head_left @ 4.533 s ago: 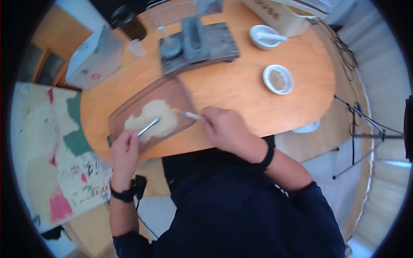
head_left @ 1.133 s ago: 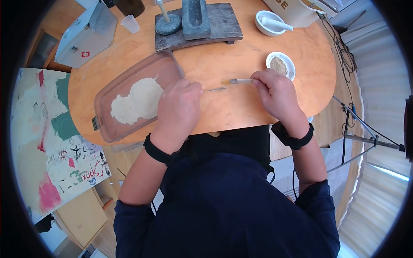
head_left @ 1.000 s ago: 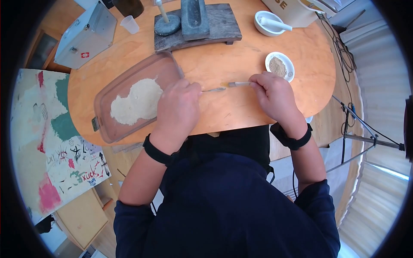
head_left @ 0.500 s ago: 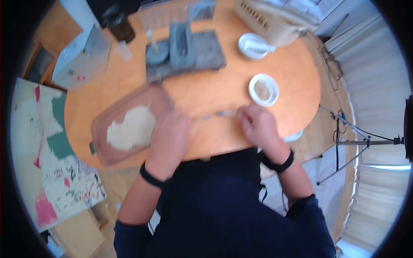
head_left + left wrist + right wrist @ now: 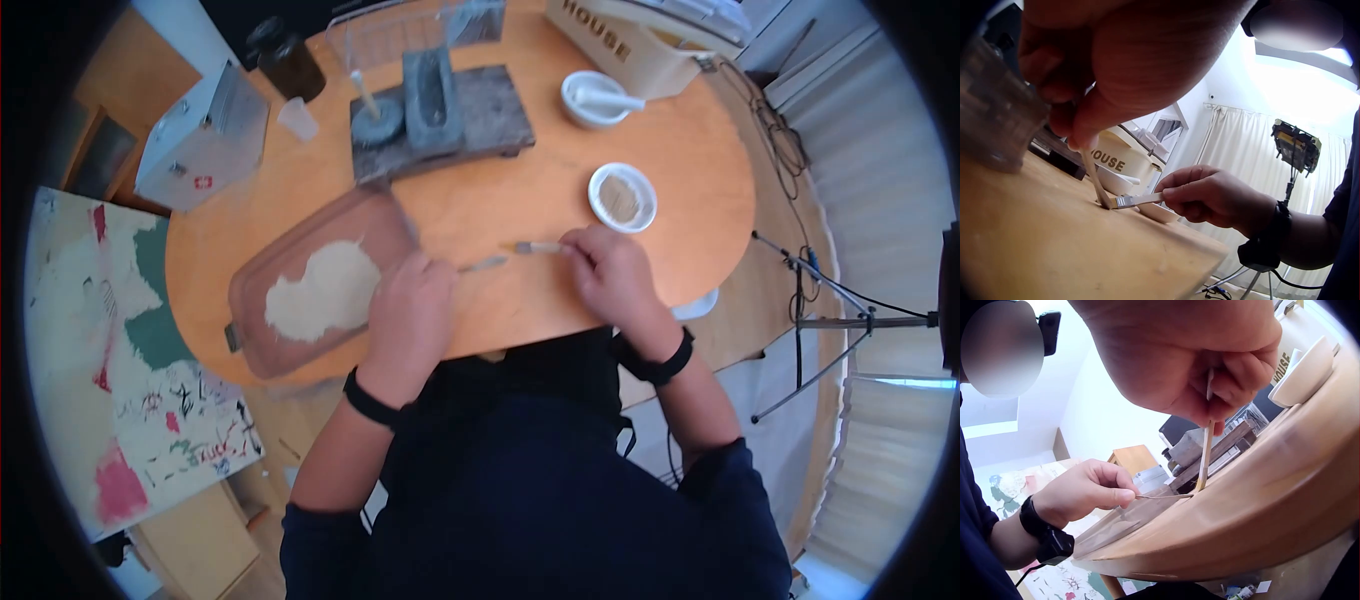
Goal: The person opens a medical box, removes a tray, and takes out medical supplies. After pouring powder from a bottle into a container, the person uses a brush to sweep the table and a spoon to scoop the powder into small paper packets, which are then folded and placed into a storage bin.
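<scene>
In the head view my left hand (image 5: pixel 412 312) pinches a thin metal spatula (image 5: pixel 487 263), its flat blade pointing right, low over the wooden table. My right hand (image 5: pixel 612 275) holds a flat brush (image 5: pixel 540 246) with a pale handle, bristles pointing left. Blade and bristles come together at the tabletop, as both wrist views show the spatula (image 5: pixel 1163 497) and brush (image 5: pixel 1141 199) meeting there. Left of them lies a brownish, see-through tray (image 5: pixel 388 215) with a spread of cream powder (image 5: pixel 328 290). Just beyond my right hand stands a white bowl (image 5: pixel 597 208) of brown powder (image 5: pixel 620 198).
A stone grinding set (image 5: pixel 432 105) on a dark wooden board (image 5: pixel 490 100) stands at the back. Behind right are a mortar with pestle (image 5: pixel 592 112) and a cream bin (image 5: pixel 630 50). A metal case (image 5: pixel 205 140), a plastic cup (image 5: pixel 298 118) and a dark jar (image 5: pixel 285 65) stand back left.
Since the oldest frame both hands have moved right, from over the powder in the tray to the bare tabletop. In the last second they stay about there, while the head view shifts.
</scene>
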The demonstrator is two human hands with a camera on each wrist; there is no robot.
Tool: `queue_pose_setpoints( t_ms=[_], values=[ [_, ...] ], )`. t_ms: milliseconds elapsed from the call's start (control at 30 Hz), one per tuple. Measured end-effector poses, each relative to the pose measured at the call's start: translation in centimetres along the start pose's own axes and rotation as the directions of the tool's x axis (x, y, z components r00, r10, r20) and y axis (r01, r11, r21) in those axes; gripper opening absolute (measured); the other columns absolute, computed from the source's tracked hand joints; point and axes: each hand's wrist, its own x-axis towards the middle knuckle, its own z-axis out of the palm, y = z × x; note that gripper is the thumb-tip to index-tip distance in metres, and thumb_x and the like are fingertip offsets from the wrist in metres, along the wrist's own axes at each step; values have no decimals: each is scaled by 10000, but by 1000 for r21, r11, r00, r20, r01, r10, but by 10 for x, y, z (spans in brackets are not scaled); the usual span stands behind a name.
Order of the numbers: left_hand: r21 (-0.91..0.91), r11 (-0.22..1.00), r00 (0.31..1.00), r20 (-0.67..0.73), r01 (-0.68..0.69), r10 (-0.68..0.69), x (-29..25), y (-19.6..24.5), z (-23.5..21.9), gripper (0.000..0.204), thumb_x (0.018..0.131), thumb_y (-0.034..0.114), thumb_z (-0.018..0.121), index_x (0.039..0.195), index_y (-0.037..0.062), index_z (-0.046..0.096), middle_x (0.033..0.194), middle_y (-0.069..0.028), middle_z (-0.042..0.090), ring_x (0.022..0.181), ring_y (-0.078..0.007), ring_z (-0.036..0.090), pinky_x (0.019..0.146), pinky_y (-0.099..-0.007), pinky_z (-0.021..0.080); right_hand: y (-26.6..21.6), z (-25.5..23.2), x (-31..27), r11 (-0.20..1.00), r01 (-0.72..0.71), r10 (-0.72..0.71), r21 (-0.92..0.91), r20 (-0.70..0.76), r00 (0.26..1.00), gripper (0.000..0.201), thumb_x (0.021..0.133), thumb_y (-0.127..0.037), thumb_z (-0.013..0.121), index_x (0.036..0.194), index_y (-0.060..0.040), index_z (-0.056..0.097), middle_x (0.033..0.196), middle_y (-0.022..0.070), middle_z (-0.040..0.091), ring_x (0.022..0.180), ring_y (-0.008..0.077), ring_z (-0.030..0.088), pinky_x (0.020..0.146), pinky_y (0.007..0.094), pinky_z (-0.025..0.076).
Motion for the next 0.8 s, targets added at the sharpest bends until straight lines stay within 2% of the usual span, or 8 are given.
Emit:
queue_pose_setpoints(
  t_ms=[100,200,300,400,500,567,700,800],
  values=[
    [-26,1000,1000,-20,4,-5,-2,-2,4,53,838,65,654,806,38,622,775,-147,562,751,-371,579,676,-463,472,-1,-2,5,999,-13,13,32,24,1000,87,855,-84,638,876,-30,703,801,155,669,735,347,657,658,435,530],
    [-19,1000,1000,-18,15,-15,-2,-2,5,42,836,50,665,816,40,629,775,-142,563,749,-363,580,674,-455,474,-1,-2,5,1000,2,-2,14,-23,1000,84,855,-73,634,874,-33,706,792,151,667,731,341,654,655,428,527],
    [-38,999,999,-22,28,-28,-2,-1,3,41,838,46,667,819,42,632,775,-141,563,752,-360,583,677,-453,474,-2,-1,5,1000,22,-23,12,40,999,82,854,-68,635,875,-31,705,787,149,666,731,342,651,652,423,524],
    [-29,999,999,-12,40,-41,-3,-1,4,43,839,52,672,823,43,633,779,-136,568,760,-354,587,682,-452,475,-1,-1,4,1000,11,-11,-10,-21,1000,86,856,-69,634,878,-29,706,787,152,665,729,343,650,652,424,523],
    [-32,998,999,-24,46,-47,-4,0,5,49,838,56,677,829,43,630,789,-131,576,769,-351,588,690,-446,477,-1,-1,3,999,-6,3,42,59,998,93,860,-71,630,883,-27,708,792,154,667,736,344,652,656,423,524],
    [-33,998,998,-28,48,-49,-5,0,6,51,837,56,679,837,43,630,794,-130,579,774,-350,589,694,-443,478,-2,0,1,999,-31,30,35,18,999,97,864,-74,629,887,-24,709,797,156,669,745,345,655,660,422,525],
    [-35,998,998,-30,55,-56,-6,-1,6,58,834,54,685,857,42,633,812,-129,593,788,-345,595,706,-439,482,-3,2,-3,995,-56,54,78,34,998,101,868,-79,634,897,-15,707,814,163,676,750,345,658,665,416,526],
    [-39,997,997,-41,60,-62,-7,-3,8,63,832,55,688,862,39,635,821,-127,602,796,-343,601,711,-439,485,-1,1,-6,981,-137,137,140,7,991,109,875,-84,638,913,-11,709,831,174,682,751,342,663,669,404,528]
  ],
)
